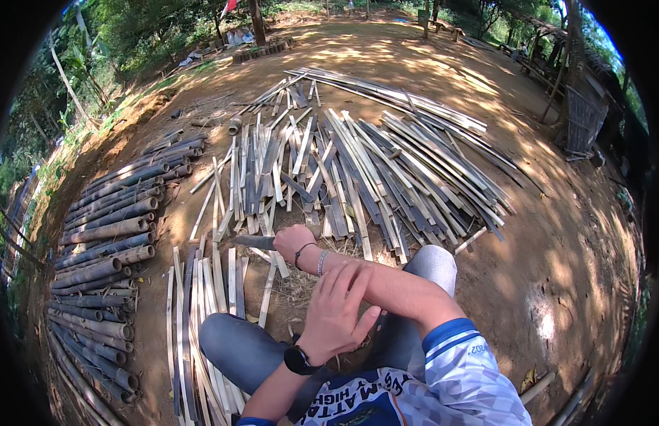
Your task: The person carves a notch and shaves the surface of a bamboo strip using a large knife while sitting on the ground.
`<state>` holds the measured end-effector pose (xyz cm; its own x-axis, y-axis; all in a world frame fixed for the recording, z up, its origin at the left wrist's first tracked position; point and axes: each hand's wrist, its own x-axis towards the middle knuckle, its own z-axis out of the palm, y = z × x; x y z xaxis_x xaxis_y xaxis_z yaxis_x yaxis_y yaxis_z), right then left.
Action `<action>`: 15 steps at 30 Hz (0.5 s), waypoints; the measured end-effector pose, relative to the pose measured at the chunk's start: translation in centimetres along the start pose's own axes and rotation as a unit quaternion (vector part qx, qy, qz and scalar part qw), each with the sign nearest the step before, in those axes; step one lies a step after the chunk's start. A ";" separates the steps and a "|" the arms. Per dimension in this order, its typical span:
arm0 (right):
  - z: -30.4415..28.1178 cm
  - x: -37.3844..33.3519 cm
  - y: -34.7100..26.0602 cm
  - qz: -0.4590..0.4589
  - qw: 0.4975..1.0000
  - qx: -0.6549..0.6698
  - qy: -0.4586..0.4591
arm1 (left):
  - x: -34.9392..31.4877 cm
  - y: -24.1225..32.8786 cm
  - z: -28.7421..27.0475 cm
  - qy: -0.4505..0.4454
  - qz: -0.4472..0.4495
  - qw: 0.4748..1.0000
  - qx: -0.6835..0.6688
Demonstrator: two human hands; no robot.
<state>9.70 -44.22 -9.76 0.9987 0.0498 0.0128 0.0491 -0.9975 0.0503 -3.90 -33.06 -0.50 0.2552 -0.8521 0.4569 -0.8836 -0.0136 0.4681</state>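
Note:
My right arm reaches across to the left, and my right hand [294, 240] is closed round the handle of a knife [254, 241]. Its dark blade points left, over the ends of the bamboo strips. My left hand [336, 307], with a black watch on the wrist, lies against my right forearm, fingers extended and holding nothing. Beyond the knife, a wide pile of split bamboo strips [358, 170] fans out on the ground. Another row of bamboo strips [194, 319] lies beside my left knee. The knife's handle is hidden inside my right fist.
Whole bamboo poles [106, 248] are stacked on the left. My bent legs in jeans [244, 348] frame the near ground, where dry shavings [294, 287] are scattered. Two more poles [539, 387] lie at the lower right. A hut [589, 106] stands at the far right; trees edge the back.

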 end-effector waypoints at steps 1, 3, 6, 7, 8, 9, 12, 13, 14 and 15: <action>0.1 0.2 -0.2 0.005 1.000 0.002 -0.009 | 0.0 -0.9 0.0 -0.003 -0.033 0.999 0.005; 0.5 0.6 -0.7 -0.007 1.000 -0.005 0.017 | 0.1 0.6 0.2 0.002 0.006 1.000 -0.023; 2.0 1.1 -1.3 0.018 1.000 0.009 0.009 | 0.3 4.8 0.5 -0.040 0.085 0.994 -0.053; 2.4 0.8 -1.3 0.019 1.000 0.011 0.008 | 0.5 5.8 0.5 -0.064 0.099 0.991 -0.069; 2.9 0.4 -1.2 0.019 1.000 0.013 0.008 | 0.9 5.7 0.3 -0.072 0.099 0.989 -0.080; 3.4 -0.1 -0.9 0.019 1.000 0.013 0.011 | 1.0 4.7 0.4 -0.069 0.060 0.993 -0.074; 3.7 -0.9 -0.7 0.021 0.999 0.024 -0.001 | 0.6 -0.1 1.8 -0.038 -0.042 0.997 -0.050; 4.1 -1.0 -0.6 0.020 0.999 0.026 -0.002 | 0.7 0.4 2.1 -0.042 -0.014 0.998 -0.037; 4.4 -1.0 -0.5 0.017 0.999 0.029 -0.001 | 0.9 1.6 2.4 -0.046 0.014 0.999 -0.024; 4.8 -1.1 -0.4 0.026 0.999 0.024 -0.001 | 1.2 2.9 2.7 -0.050 0.041 0.998 -0.010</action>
<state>8.66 -44.15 -14.57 0.9999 -0.0021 0.0119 -0.0022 -1.0000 0.0016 -7.19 -35.48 -0.65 0.1421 -0.8975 0.4175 -0.8912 0.0675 0.4485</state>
